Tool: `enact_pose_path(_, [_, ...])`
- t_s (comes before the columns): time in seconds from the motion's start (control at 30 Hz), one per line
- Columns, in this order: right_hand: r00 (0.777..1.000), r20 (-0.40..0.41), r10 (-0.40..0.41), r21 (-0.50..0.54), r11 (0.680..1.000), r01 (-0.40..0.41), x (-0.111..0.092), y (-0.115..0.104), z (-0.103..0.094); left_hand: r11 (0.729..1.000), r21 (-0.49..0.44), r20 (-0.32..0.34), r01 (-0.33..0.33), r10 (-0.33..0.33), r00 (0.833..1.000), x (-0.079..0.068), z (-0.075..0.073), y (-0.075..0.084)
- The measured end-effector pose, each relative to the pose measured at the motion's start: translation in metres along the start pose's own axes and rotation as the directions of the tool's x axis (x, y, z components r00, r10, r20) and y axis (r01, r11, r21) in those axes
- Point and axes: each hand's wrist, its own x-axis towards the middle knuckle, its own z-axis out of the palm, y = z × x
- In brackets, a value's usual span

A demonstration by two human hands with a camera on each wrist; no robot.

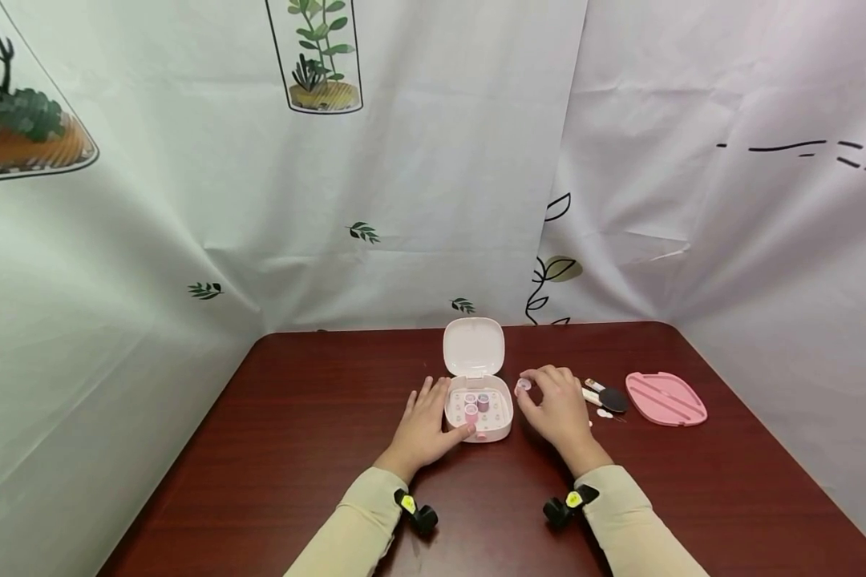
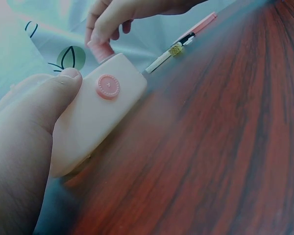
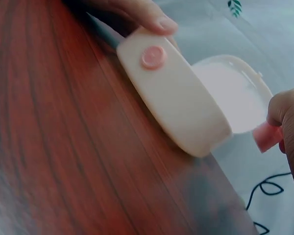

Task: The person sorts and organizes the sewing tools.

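Observation:
A cream-white box [image 1: 501, 431] stands on the table with its lid [image 1: 473, 346] raised at the back and a round pink button [image 2: 108, 86] on its front. Several small thread spools [image 1: 471, 413], pink and purple, stand on pegs inside. My left hand [image 1: 422, 429] rests against the box, fingers straight along its left side and thumb over the front rim. Just right of the box, my right hand [image 1: 557, 407] pinches another small pink spool [image 3: 267, 136] between thumb and fingers. In the left wrist view, that spool overlaps the box's far corner.
Behind the right hand lie a dark round-ended item [image 1: 612, 400], a white strip [image 1: 592, 396] and small white pieces [image 1: 604, 413]. A pink ribbed tray or cover [image 1: 667, 398] lies farther right on the brown table [image 1: 317, 449]. Printed white cloth [image 1: 433, 160] hangs behind.

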Motion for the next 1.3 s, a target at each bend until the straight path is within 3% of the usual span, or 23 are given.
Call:
enact_pose_path(0.53, [0.984, 0.16, -0.082, -0.003, 0.996, 0.084, -0.002, -0.026, 0.011, 1.0, 0.011, -0.003, -0.01, 0.01, 1.0, 0.003, 0.002, -0.003])
enact_pose_path(0.83, [0.948, 0.315, -0.039, 0.002, 0.999, 0.041, -0.001, -0.037, 0.014, 1.0, 0.011, 0.005, -0.007, 0.007, 1.0, 0.002, 0.0, -0.001])
enact_pose_path(1.3, [0.912, 0.399, 0.097, -0.088, 0.994, -0.067, 0.006, -0.049, 0.017, 1.0, 0.023, 0.002, -0.008, 0.007, 1.0, 0.002, 0.002, -0.003])
